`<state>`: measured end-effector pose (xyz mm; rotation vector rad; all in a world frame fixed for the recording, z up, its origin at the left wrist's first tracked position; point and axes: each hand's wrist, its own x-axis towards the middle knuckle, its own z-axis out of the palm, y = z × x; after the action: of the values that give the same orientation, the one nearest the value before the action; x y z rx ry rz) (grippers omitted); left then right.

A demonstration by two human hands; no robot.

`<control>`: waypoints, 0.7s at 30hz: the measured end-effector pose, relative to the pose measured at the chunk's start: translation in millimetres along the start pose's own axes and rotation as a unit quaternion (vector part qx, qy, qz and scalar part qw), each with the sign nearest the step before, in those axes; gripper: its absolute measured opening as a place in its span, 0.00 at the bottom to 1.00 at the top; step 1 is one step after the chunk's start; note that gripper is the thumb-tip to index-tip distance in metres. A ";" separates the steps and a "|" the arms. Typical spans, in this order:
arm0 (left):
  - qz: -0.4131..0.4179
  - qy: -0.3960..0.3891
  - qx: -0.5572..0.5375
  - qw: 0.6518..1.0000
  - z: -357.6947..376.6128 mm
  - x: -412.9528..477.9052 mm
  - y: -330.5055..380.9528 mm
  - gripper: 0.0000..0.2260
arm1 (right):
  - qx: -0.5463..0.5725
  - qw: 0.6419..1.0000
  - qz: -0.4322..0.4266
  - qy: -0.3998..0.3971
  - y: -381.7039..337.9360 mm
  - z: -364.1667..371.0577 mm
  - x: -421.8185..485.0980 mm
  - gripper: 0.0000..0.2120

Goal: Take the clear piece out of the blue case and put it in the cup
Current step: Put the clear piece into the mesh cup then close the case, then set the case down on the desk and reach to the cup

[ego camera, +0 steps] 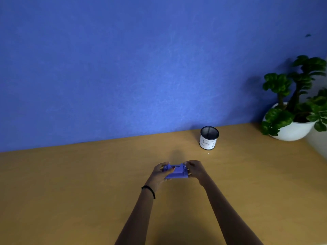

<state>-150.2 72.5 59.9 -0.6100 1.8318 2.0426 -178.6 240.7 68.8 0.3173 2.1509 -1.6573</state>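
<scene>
A small blue case is held just above the wooden table, gripped from both sides. My left hand clasps its left end, thumb on top. My right hand clasps its right end. The clear piece is too small or hidden to make out inside the case. The cup is a black mesh cylinder with a white paper label, standing upright near the wall, to the right of and beyond the case, apart from both hands.
A potted green plant in a white bowl-shaped pot stands at the far right corner. A blue wall runs along the table's back edge. A tiny white speck lies in front of the cup.
</scene>
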 end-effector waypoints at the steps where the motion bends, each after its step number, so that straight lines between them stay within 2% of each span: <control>1: -0.004 0.005 0.001 1.000 -2.1 0.4 -3.1 0.19 | -0.012 1.000 -0.008 -0.005 2.5 2.9 0.9 0.12; 5: -0.025 0.037 0.011 0.999 -15.9 3.2 -19.7 0.16 | -0.064 0.996 -0.037 -0.053 11.1 21.2 0.2 0.13; 7: -0.042 0.050 0.013 0.998 -24.9 3.9 -26.4 0.18 | -0.112 0.988 -0.060 -0.086 15.3 31.8 0.2 0.12; 11: -0.080 0.083 0.017 0.993 -39.3 -2.2 -32.5 0.11 | -0.237 0.955 -0.110 -0.140 23.3 52.4 -2.1 0.22; 13: -0.081 0.108 0.057 0.989 -46.4 -5.3 -37.8 0.09 | -0.281 0.938 -0.126 -0.160 27.7 69.3 -5.9 0.23; 17: -0.059 0.198 0.146 0.967 -58.4 -17.2 -55.8 0.15 | -0.322 0.921 -0.148 -0.162 37.4 107.1 -21.1 0.21; 21: -0.020 0.234 0.142 0.962 -73.4 -37.9 -70.2 0.11 | -0.342 0.911 -0.174 -0.152 46.6 131.6 -32.0 0.21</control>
<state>-75.0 9.6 13.8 -1.1033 2.2934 1.6563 -107.4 128.9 14.5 -0.5218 2.4495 -0.9042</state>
